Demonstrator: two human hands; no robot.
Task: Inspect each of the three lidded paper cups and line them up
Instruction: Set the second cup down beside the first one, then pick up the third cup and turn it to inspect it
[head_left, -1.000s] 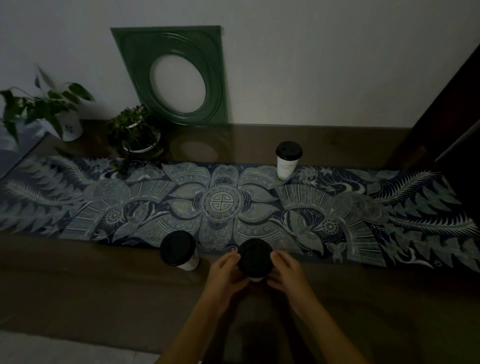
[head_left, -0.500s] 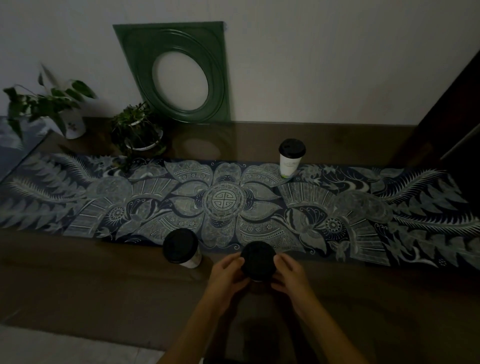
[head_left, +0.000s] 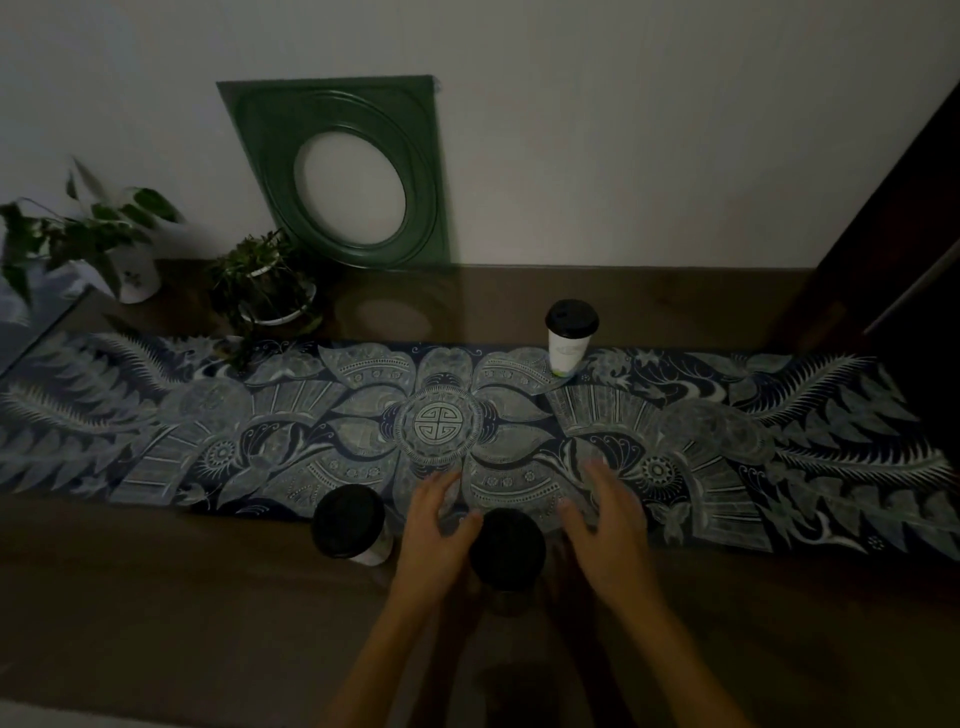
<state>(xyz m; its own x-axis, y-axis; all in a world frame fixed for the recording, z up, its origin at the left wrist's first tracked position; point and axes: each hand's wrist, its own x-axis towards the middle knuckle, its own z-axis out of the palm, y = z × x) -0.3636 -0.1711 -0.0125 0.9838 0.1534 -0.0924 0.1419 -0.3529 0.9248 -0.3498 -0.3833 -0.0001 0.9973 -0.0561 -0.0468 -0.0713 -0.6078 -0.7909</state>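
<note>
A dark brown worktop (head_left: 156, 597) filled the lower frame, with a long blue-and-white patterned runner (head_left: 779, 426) stretched across its middle from left edge to right. Against the pale wall at upper centre leaned a green square frame (head_left: 343, 171) with a round opening. In the upper left stood a leafy plant in a white pot (head_left: 132, 275), and just right of it a smaller plant in a white dish (head_left: 270, 296).

The left hand (head_left: 436, 535) and the right hand (head_left: 608, 525) were at lower centre, either side of the middle cup (head_left: 506, 556). Each grip was wide, fingers spread and clear of the cup, holding nothing. That cup, black-lidded, stood on the worktop at the runner's near edge. The left cup (head_left: 350, 525) stood just beside the left hand, its white side showing under its black lid. The far cup (head_left: 570, 338) stood upright, well apart, at the runner's far edge, right of centre.
</note>
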